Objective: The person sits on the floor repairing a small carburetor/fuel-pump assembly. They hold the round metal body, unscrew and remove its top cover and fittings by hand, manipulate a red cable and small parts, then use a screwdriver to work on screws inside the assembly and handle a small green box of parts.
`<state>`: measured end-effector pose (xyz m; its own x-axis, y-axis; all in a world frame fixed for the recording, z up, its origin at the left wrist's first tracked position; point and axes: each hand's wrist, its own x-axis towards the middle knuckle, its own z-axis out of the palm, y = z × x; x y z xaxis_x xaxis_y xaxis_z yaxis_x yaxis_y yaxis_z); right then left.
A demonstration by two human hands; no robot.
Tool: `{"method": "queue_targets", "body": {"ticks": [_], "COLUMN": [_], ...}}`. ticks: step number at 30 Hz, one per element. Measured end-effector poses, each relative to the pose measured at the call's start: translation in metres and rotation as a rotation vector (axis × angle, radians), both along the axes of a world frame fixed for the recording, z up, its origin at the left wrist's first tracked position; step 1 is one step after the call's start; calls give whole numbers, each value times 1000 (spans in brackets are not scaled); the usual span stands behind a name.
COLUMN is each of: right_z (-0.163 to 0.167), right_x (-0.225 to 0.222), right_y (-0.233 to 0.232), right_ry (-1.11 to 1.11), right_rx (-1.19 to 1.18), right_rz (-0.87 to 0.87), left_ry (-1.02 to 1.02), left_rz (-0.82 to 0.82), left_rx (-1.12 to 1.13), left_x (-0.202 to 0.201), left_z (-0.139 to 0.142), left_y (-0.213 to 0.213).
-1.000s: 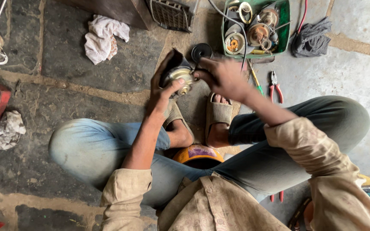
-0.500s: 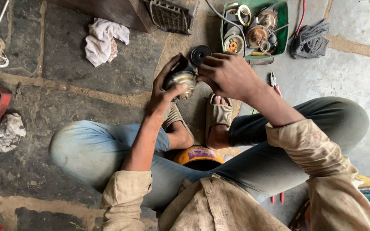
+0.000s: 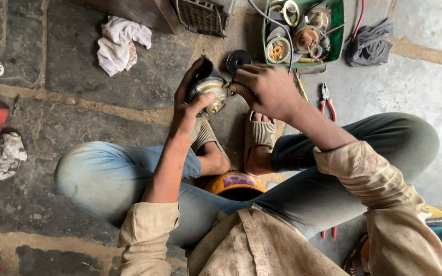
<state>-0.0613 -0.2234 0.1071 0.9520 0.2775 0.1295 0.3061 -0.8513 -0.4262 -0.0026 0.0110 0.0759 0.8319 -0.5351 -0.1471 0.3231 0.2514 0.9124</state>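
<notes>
My left hand (image 3: 188, 110) grips a small round metal motor part (image 3: 208, 92) with a black housing, held above my sandalled feet. My right hand (image 3: 265, 88) is closed at the right side of that part, fingertips pinched against its edge; what they pinch is hidden. A black disc (image 3: 239, 60) lies on the floor just beyond the part.
A green tray (image 3: 336, 30) holding several motor parts and wires stands at the back. Red-handled pliers (image 3: 325, 97) lie right of my hand. A white rag (image 3: 118, 43), a grey cloth (image 3: 370, 43) and a black grille (image 3: 200, 16) lie on the stone floor. An orange stool (image 3: 234, 183) is under me.
My right hand has moved left and closer onto the motor part. The left hand has kept its grip, shifting the part slightly.
</notes>
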Motion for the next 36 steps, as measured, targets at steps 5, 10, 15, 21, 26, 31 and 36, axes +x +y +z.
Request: {"method": "queue_targets", "body": {"ticks": [5,10,15,21,26,31,36], "right_z": [4,-12,1,25,0,-22,6], "right_x": [5,3,-3,0,-5,-10,-7], "right_y": [6,30,11,1,28,32,10], "right_ry": [171,594,114,-89,315,528,27], "right_rx": [76,991,341,-178,641,869,270], "right_rz": [-45,-271,-79,86,-202,-287,-70], "left_ry": [-73,15,26,-74,-85,34,-5], "left_rz": [-7,109,71,-76,39,138,57], "left_rx": [71,-48,-42,42,19,-48,-18], "left_x": [-6,-5,-6,-3,-8,-8,-5], "left_z": [1,-1,0,1,0,1,7], "left_y": [-2,-5,-1,-1,0,-3,-1]}}
